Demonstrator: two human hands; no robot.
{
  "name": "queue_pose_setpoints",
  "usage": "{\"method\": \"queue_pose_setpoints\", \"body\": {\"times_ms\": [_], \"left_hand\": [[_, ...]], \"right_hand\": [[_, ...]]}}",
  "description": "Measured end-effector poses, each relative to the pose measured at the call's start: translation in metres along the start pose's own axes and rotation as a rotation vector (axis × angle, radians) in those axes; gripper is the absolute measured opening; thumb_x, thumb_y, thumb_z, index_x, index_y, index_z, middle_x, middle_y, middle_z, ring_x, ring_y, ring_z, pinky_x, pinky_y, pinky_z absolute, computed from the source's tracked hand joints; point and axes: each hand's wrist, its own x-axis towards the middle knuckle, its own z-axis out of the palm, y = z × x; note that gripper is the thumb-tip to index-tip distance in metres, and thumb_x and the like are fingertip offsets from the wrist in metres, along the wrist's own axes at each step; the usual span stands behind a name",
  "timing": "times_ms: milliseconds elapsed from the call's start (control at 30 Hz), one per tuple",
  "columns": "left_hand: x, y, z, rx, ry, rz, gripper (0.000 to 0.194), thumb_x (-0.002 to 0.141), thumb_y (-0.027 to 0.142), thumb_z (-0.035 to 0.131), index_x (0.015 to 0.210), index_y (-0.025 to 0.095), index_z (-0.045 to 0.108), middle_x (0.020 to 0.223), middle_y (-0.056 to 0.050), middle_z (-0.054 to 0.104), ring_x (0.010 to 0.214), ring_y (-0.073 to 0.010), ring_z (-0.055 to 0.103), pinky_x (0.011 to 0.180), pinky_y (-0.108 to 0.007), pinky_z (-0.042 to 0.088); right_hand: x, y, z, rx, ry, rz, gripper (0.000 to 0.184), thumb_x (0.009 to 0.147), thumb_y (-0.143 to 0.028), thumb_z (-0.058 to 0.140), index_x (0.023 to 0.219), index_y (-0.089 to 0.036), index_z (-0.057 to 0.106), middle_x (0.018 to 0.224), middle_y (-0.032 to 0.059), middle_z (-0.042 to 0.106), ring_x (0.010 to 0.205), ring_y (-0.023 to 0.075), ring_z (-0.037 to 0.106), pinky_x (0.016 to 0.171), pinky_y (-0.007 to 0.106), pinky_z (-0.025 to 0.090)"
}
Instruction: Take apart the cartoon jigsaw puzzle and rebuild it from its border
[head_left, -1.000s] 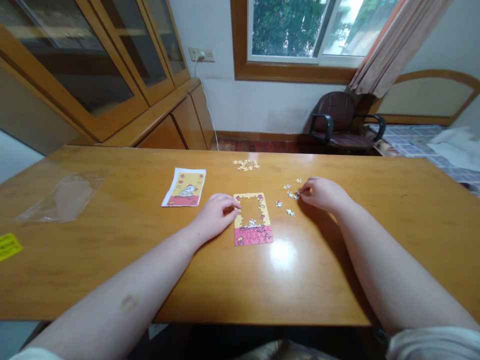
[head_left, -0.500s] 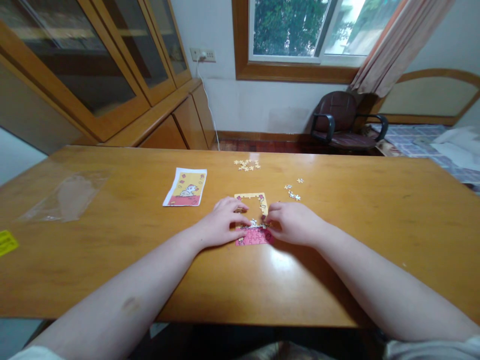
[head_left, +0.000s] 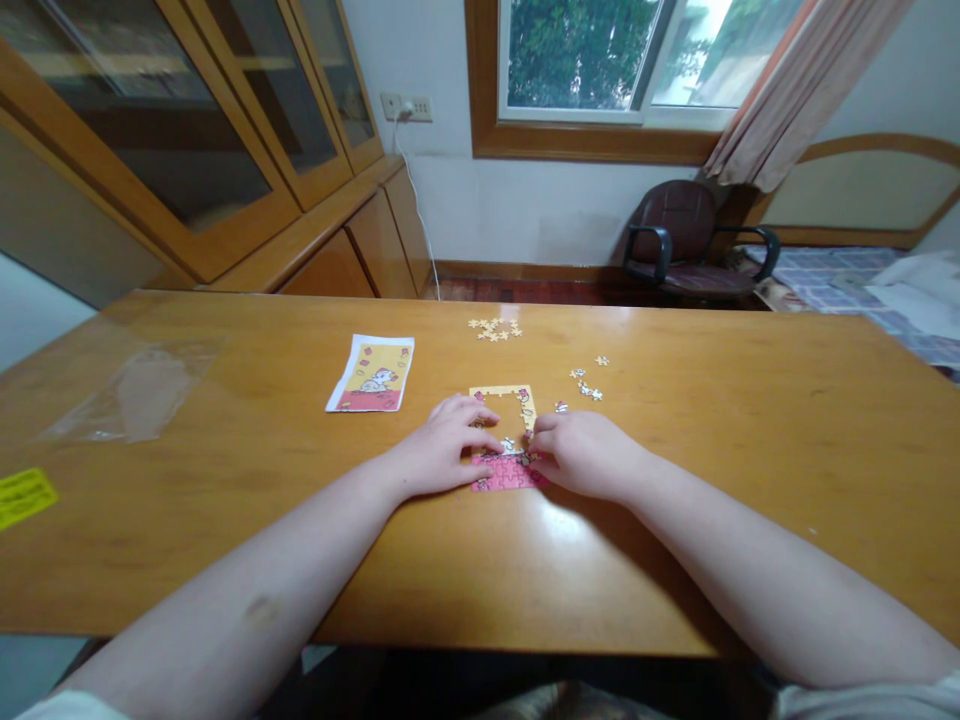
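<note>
A small jigsaw puzzle (head_left: 504, 400) with a yellow frame and pink bottom band lies on the wooden table (head_left: 750, 450), its middle open. My left hand (head_left: 446, 450) rests on the puzzle's left edge, fingers curled down onto it. My right hand (head_left: 581, 452) covers the puzzle's right lower edge, fingertips pinched together at the pieces; whatever they hold is hidden. A printed reference picture (head_left: 371, 373) lies to the left of the puzzle.
Loose pieces (head_left: 586, 385) lie right of the puzzle and a second heap of pieces (head_left: 493, 329) lies farther back. A clear plastic bag (head_left: 131, 390) and a yellow slip (head_left: 22, 495) sit at the left. An armchair (head_left: 679, 240) stands behind the table.
My right hand left the loose pieces at the right and came to the puzzle's lower right. My left hand slid down onto the puzzle's left side. Since half a second ago little has moved.
</note>
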Motion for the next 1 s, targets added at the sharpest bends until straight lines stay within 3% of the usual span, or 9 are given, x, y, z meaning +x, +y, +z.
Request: {"method": "queue_pose_setpoints", "body": {"times_ms": [133,233,400,800,1000], "left_hand": [[0.001,0.001,0.000,0.004,0.000,0.006,0.021,0.078,0.034,0.072,0.099,0.030,0.074,0.123,-0.006,0.059,0.122,-0.0276,0.045,0.108,-0.052,0.030],[0.001,0.001,-0.001,0.000,0.006,0.018,0.021,0.078,0.035,0.072,0.098,0.030,0.074,0.122,-0.006,0.060,0.121,-0.0272,0.046,0.108,-0.051,0.031],[0.000,0.002,-0.001,-0.011,0.017,0.021,0.021,0.078,0.034,0.072,0.098,0.030,0.074,0.121,-0.005,0.060,0.119,-0.0271,0.047,0.105,-0.050,0.033],[0.001,0.002,-0.003,-0.028,-0.004,0.006,0.020,0.078,0.033,0.072,0.097,0.030,0.074,0.122,-0.005,0.060,0.121,-0.0278,0.046,0.106,-0.051,0.032],[0.001,0.002,-0.002,-0.026,-0.003,0.004,0.020,0.077,0.033,0.072,0.097,0.030,0.074,0.122,-0.005,0.060,0.121,-0.0279,0.046,0.106,-0.051,0.032]], "right_hand": [[-0.010,-0.019,-0.012,-0.064,-0.113,0.111,0.030,0.091,-0.029,0.047,0.086,-0.017,0.074,0.086,0.0093,0.071,0.074,0.0209,0.067,0.060,0.028,0.039],[-0.021,-0.040,-0.017,-0.064,-0.227,0.231,0.033,0.089,-0.037,0.053,0.108,-0.017,0.071,0.082,0.0121,0.072,0.074,0.0273,0.069,0.058,0.030,0.044],[-0.028,-0.060,-0.019,-0.042,-0.359,0.330,0.065,0.087,-0.048,0.056,0.141,-0.013,0.049,0.084,0.0169,0.074,0.080,0.0326,0.071,0.062,0.036,0.051],[-0.021,-0.057,-0.012,0.001,-0.381,0.391,0.076,0.088,-0.052,0.054,0.148,-0.010,0.036,0.090,0.0212,0.073,0.087,0.0356,0.070,0.068,0.042,0.053],[-0.018,-0.053,-0.007,-0.008,-0.347,0.377,0.076,0.087,-0.054,0.054,0.148,-0.011,0.037,0.092,0.0205,0.073,0.086,0.0353,0.070,0.068,0.041,0.053]]}}
